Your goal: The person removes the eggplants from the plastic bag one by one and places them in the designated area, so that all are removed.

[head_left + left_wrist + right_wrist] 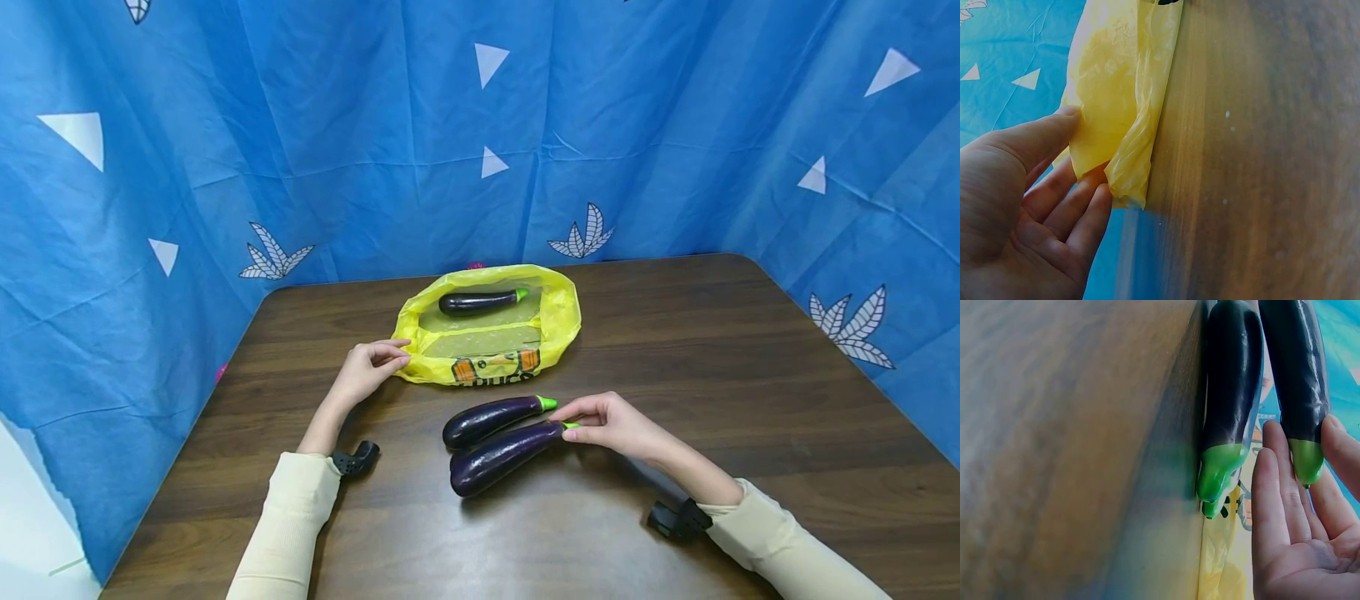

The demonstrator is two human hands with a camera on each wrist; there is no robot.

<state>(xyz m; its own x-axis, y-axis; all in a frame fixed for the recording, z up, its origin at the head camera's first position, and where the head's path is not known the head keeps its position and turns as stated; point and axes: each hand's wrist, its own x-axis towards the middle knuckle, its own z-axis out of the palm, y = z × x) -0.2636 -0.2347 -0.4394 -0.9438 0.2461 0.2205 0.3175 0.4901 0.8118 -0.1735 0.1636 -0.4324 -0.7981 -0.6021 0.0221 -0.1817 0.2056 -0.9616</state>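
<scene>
The right hand [617, 427] is pinching an eggplant [506, 457] by its end, perhaps risking slipping; the left hand [366, 368] is pinching the bag [562, 312].

Glossy dark eggplant [504, 458], open yellow bag [562, 312]

You seem to be in a makeshift studio. Blue curtain [420, 108] backs your counter [750, 392], and you wear wrist cameras [358, 460].

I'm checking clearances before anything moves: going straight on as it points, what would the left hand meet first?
The left hand would probably meet the open yellow plastic bag, whose left end it touches; exact depth is hard to judge.
</scene>
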